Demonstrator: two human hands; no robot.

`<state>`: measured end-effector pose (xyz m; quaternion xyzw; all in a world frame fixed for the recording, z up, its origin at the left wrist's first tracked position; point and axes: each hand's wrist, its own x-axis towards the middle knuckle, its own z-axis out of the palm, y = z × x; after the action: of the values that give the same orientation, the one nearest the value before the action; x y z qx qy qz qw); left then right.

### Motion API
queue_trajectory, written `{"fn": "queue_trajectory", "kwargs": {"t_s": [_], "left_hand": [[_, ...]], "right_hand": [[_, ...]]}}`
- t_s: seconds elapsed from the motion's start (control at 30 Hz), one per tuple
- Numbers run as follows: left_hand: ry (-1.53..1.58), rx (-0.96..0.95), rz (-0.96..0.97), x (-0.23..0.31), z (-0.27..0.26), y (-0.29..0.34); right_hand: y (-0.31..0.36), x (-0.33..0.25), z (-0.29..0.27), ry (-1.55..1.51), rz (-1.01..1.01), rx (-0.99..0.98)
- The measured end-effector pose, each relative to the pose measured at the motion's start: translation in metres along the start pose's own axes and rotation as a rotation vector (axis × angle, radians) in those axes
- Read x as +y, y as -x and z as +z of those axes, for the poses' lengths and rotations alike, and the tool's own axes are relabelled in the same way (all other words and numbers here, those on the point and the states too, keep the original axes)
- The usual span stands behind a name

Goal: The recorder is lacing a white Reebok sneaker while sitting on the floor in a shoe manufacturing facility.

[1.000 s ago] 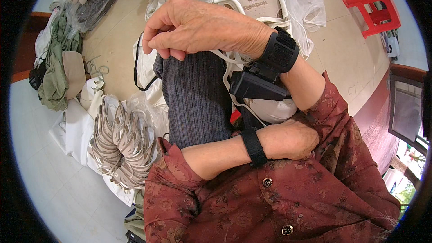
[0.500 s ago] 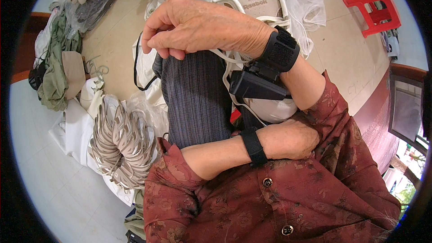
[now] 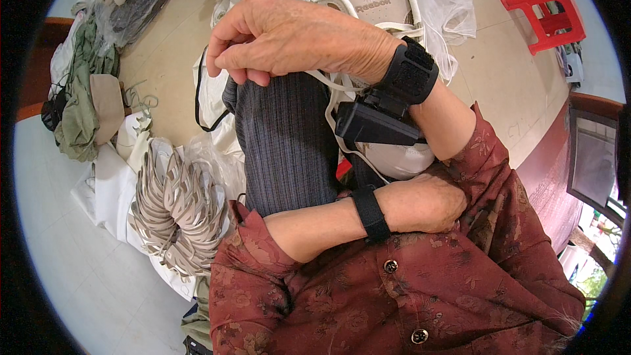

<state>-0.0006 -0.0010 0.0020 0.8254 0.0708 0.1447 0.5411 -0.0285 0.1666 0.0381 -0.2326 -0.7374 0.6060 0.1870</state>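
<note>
Right hand (image 3: 289,39): fingers curled, tips pressed together, seemingly pinching a thin black cord (image 3: 197,95) above the dark grey ribbed trouser knee (image 3: 286,138).
Left hand (image 3: 424,200): tucked beneath a white lace-up trainer with beige insole (image 3: 368,0); finger state cannot be told.
Change: none over the last second; both hands unmoved, work paused.
Nearby: bundled grey cut-outs (image 3: 174,204).

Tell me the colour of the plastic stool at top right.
Red; the stool shows clearly in the head view.
</note>
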Motion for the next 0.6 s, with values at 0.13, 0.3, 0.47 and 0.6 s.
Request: {"fn": "queue_trajectory", "kwargs": {"t_s": [0.13, 0.3, 0.47, 0.6], "left_hand": [[-0.044, 0.015, 0.023, 0.0017, -0.0027, 0.0007], [0.0, 0.013, 0.007, 0.0001, -0.0017, 0.0013], [0.02, -0.008, -0.017, -0.0004, -0.0012, -0.0002], [-0.005, -0.03, -0.028, 0.0, -0.0007, -0.0016]], "right_hand": [[-0.0007, 0.0006, 0.0016, -0.033, 0.008, 0.034], [-0.0007, 0.0011, 0.0015, -0.032, 0.001, 0.038], [-0.0002, 0.0004, 0.0, -0.029, -0.002, 0.032], [0.0, 0.0013, -0.0005, -0.024, 0.001, 0.021]]}}
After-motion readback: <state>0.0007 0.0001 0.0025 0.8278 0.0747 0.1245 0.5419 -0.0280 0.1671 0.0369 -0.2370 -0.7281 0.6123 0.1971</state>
